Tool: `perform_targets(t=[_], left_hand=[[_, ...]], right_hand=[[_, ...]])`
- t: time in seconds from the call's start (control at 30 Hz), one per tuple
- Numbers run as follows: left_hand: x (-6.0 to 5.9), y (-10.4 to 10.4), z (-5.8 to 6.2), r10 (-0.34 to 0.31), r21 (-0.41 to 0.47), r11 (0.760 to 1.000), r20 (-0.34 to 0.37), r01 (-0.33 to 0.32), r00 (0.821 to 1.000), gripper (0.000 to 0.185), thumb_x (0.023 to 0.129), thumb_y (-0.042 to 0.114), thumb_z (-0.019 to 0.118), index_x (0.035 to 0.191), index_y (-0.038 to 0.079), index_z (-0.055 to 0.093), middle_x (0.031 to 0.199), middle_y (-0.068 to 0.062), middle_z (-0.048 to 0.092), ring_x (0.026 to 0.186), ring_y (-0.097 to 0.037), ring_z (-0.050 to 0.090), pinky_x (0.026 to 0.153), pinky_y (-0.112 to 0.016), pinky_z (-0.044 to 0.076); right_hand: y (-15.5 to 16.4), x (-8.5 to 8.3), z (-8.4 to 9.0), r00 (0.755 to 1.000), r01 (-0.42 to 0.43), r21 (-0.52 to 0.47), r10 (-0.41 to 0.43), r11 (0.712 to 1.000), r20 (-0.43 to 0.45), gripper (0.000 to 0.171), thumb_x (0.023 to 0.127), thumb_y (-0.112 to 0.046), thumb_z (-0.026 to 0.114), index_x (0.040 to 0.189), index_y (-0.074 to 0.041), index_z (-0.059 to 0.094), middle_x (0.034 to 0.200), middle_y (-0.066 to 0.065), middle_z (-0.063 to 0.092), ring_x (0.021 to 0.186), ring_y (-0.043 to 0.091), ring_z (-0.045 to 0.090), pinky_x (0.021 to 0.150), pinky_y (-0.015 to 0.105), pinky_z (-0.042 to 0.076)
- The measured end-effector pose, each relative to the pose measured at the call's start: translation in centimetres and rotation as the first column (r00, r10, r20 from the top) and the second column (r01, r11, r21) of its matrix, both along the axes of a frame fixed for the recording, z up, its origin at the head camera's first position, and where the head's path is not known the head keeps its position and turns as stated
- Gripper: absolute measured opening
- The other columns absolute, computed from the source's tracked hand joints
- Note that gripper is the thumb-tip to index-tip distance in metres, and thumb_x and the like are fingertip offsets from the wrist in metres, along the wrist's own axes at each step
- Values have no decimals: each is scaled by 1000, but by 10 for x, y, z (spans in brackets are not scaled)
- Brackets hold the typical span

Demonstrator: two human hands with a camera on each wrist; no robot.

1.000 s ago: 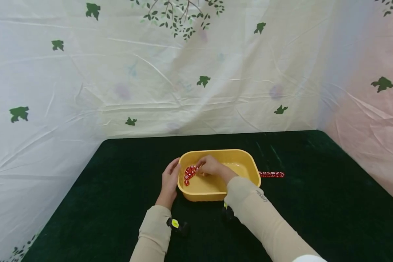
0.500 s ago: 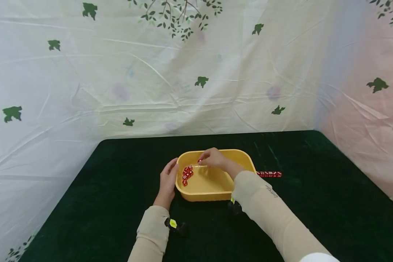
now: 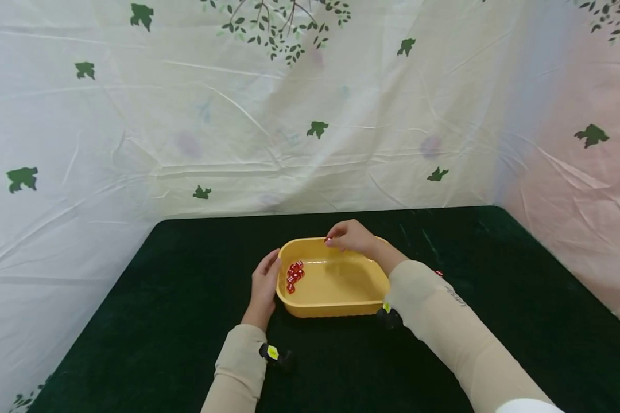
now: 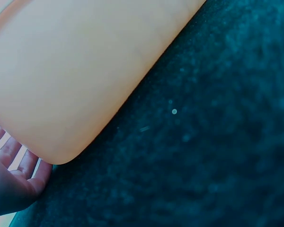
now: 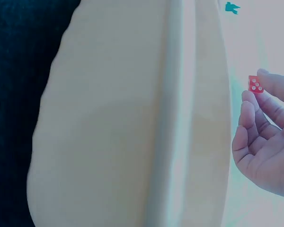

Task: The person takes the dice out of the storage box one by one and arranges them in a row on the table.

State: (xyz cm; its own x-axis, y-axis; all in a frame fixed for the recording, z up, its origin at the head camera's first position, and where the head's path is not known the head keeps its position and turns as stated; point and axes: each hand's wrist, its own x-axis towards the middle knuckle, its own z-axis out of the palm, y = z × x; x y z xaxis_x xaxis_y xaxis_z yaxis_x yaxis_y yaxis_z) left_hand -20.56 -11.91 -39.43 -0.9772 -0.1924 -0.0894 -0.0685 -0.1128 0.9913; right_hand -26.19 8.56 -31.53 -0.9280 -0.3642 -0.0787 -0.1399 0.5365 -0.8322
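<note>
Up and toward 1 o'clock is where the right hand (image 3: 352, 236) has travelled since the frame half a second ago, taking one red die (image 3: 328, 240) from above the tray's inside to the far rim, near 12 o'clock. In the head view, the heap of dice (image 3: 291, 279) lies as it did then, against the inner wall at 9 o'clock of the yellow tray (image 3: 320, 310). At the tray's outer wall, also at 9 o'clock, the left hand (image 3: 262, 284) has kept its place, its fingers touching the side. Past the tray at 3 o'clock, the right sleeve (image 3: 436, 301) now hides most of the row of dice (image 3: 438, 273) on the dark green table (image 3: 212, 275); only its far end shows. The lifted die looks separated from the heap, so I judge this single pick-up complete, with that die not yet set down.

In the left wrist view, the left hand sits at 8 o'clock, fingers reaching loosely to the tray's wall rather than curling round it.

In the right wrist view, the right hand, toward 3 o'clock, holds the die in a narrow pinch between thumb and fingertip, apparently showing five white pips, with the tray beside it toward 9 o'clock.
</note>
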Motion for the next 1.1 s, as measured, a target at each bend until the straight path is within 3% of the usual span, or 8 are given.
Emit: perform_targets(t=[0.23, 0.67, 1.1], left_hand=[[2, 0, -1, 3, -6, 1000, 11, -3, 1000, 35, 90, 25, 45, 123, 13, 45, 125, -6, 42, 110, -20, 42, 91, -35, 35], [1, -2, -4, 14, -17, 1000, -1, -14, 1000, 35, 90, 27, 45, 123, 15, 46, 124, -4, 43, 109, -18, 42, 91, -33, 35], [4, 0, -2, 0, 2, 1000, -6, 0, 1000, 35, 90, 25, 45, 123, 14, 45, 124, -5, 43, 110, -20, 42, 91, -35, 35]], right_hand=[[25, 0, 7, 1000, 0, -9, 0, 1000, -15, 21, 79, -16, 62, 93, -1, 60, 86, 8, 59, 79, 24, 51, 73, 38, 46], [83, 4, 17, 993, 117, 65, -115, 991, -32, 32, 83, -26, 58, 103, -1, 55, 99, 13, 54, 83, 29, 50, 76, 38, 45], [146, 21, 9, 973, 227, 68, -223, 972, -59, 46, 81, -37, 56, 107, 1, 51, 104, 16, 51, 84, 28, 49, 72, 29, 44]])
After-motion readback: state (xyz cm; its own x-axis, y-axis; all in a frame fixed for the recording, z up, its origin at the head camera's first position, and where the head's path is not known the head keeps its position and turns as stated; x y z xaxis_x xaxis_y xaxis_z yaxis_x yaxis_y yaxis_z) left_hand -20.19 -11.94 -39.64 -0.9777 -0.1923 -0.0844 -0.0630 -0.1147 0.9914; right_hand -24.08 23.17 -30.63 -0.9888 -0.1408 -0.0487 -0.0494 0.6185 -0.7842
